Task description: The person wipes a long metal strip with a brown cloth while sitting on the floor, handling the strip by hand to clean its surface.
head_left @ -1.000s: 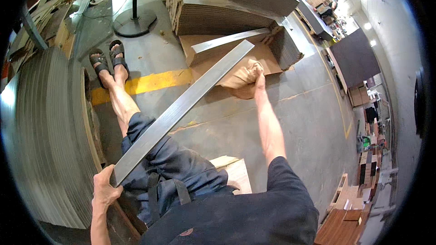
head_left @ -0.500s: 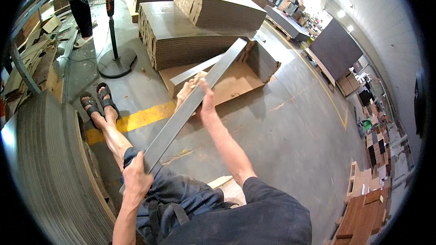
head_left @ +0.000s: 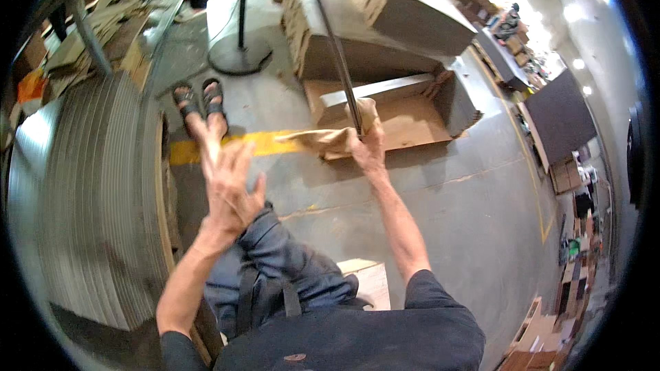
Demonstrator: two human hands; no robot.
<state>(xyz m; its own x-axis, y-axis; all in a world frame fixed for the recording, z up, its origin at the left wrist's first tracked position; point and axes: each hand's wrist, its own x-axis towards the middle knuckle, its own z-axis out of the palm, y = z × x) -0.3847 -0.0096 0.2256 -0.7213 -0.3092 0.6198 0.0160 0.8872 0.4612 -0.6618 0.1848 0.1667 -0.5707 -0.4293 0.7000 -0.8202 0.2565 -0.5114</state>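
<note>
My right hand [head_left: 369, 151] is shut on the lower end of a long grey cardboard sheet [head_left: 335, 48]. The sheet stands nearly upright and shows only its thin edge, running up to the top of the picture. A crumpled piece of brown paper [head_left: 330, 139] is bunched against the sheet under that hand. My left hand [head_left: 232, 189] hangs in the air above my knee with its fingers spread, holding nothing and touching nothing. My legs stretch forward, feet in sandals [head_left: 199, 99].
A tall pile of grey sheets [head_left: 89, 220] lies right at my left side. Stacks of cardboard [head_left: 364, 41] stand ahead, with flat brown cardboard [head_left: 419, 124] on the floor before them. A fan stand's round base [head_left: 240, 58] and a yellow floor line [head_left: 275, 143] are in front.
The sheet has swung from slanting across my lap to nearly upright and edge-on. My left hand has let go of its near end and now hangs open.
</note>
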